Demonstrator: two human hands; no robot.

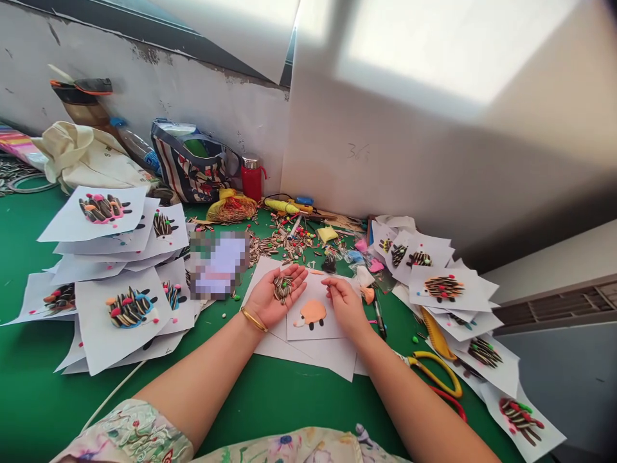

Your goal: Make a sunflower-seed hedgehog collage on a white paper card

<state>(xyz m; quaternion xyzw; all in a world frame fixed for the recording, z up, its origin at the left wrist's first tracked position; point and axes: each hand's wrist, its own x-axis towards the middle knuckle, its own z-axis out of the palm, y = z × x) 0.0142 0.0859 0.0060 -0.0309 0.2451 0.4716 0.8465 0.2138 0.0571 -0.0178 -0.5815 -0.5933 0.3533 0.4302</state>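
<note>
In the cupped palm of my left hand [274, 297] lies a small heap of striped sunflower seeds [283, 289]; its fingers stretch out beneath them. My right hand [348, 307] is closed in a pinch, with a small dark tip, which looks like a sunflower seed, at the fingertips. Between both hands, a white card [294, 332] rests on larger white sheets [332, 364]. It bears an orange clay hedgehog shape [313, 311] with a pale snout, a dark eye and black feet. No seeds are stuck on the hedgehog's body.
Finished hedgehog cards are stacked at left [96, 270] and right [475, 302]. Loose seeds [270, 247] and clay bits spread behind my hands. Scissors [436, 370] and a pen [380, 316] lie at right. A red flask [251, 178] and a striped bag [190, 164] stand by the wall.
</note>
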